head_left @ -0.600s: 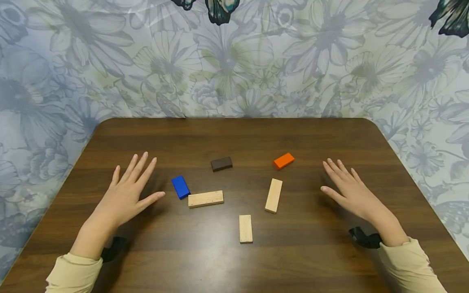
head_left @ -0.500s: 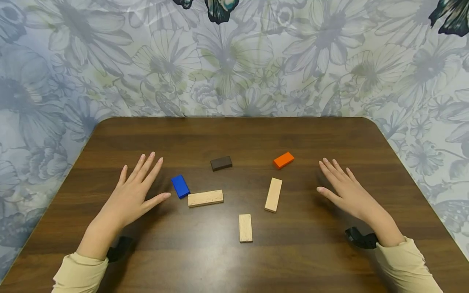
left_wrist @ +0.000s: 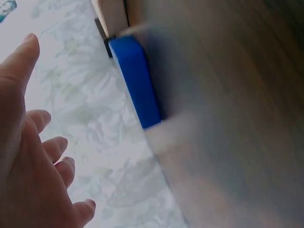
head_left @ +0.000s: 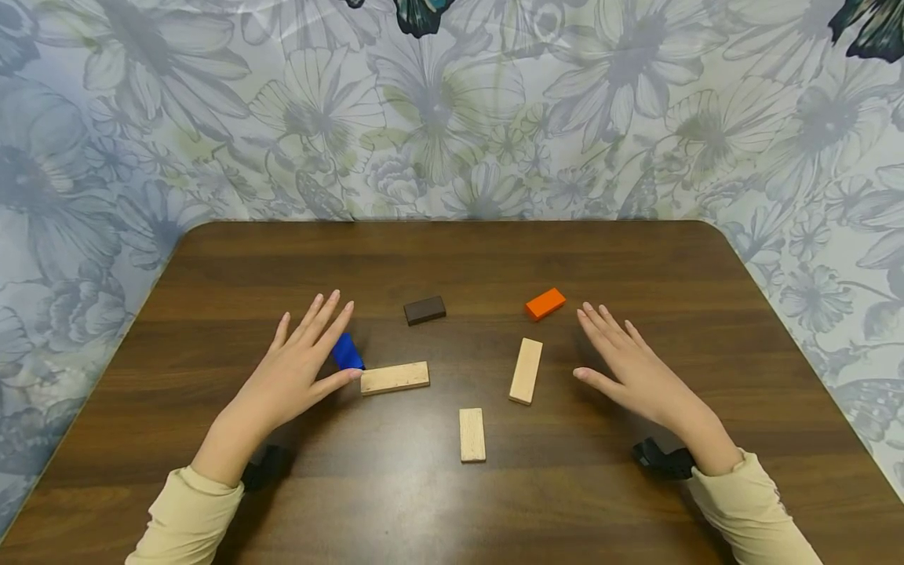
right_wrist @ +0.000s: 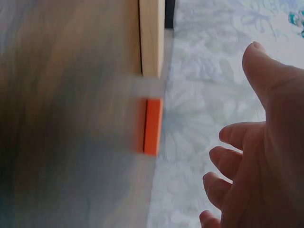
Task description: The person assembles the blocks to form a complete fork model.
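Note:
My left hand, fingers spread, hovers at the blue block and hides part of it in the head view. Its thumb tip overlaps the left end of a plain wooden block; the left wrist view shows the hand apart from the blue block. My right hand has its fingers extended, to the right of a second plain block and near the orange block. In the right wrist view a gap separates it from the orange block. Neither hand holds anything.
A dark brown block lies toward the back of the brown table. Nearer the front is a short plain wooden block. Behind the table's far edge stands a flower-patterned wall. Black bands circle both wrists.
Both hands have moved inward, the left one rightward until it covers part of the blue block, the right one leftward toward the orange block. The blocks stay put; the head view has tilted slightly.

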Available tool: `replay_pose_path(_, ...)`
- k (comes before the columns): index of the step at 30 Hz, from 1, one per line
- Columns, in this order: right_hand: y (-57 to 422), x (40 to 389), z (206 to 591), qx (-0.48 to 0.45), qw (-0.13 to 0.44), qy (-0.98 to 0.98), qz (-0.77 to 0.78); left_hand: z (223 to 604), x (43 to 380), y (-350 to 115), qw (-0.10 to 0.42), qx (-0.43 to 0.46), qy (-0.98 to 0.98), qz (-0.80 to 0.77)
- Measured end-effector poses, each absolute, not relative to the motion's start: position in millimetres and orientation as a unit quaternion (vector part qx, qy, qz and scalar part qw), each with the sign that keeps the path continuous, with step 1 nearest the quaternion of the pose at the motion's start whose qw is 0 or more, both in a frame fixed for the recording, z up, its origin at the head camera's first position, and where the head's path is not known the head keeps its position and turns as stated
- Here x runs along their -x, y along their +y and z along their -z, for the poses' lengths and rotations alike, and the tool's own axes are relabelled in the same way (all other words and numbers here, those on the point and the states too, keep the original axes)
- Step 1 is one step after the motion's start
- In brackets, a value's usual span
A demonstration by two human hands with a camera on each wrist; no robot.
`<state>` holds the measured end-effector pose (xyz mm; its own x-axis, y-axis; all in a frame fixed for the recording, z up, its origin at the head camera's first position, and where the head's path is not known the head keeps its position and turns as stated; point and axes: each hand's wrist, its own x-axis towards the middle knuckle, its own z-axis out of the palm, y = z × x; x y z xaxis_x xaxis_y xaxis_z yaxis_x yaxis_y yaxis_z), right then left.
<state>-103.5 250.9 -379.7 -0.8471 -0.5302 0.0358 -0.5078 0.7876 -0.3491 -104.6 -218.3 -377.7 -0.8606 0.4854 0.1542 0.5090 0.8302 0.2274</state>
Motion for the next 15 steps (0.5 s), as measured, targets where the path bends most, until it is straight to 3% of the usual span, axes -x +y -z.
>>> replay_pose_path(15, 207, 105, 402, 0.338, 0.044, 0.921, 0.189, 395, 113, -198, -0.003, 0.274, -0.944, 0.183)
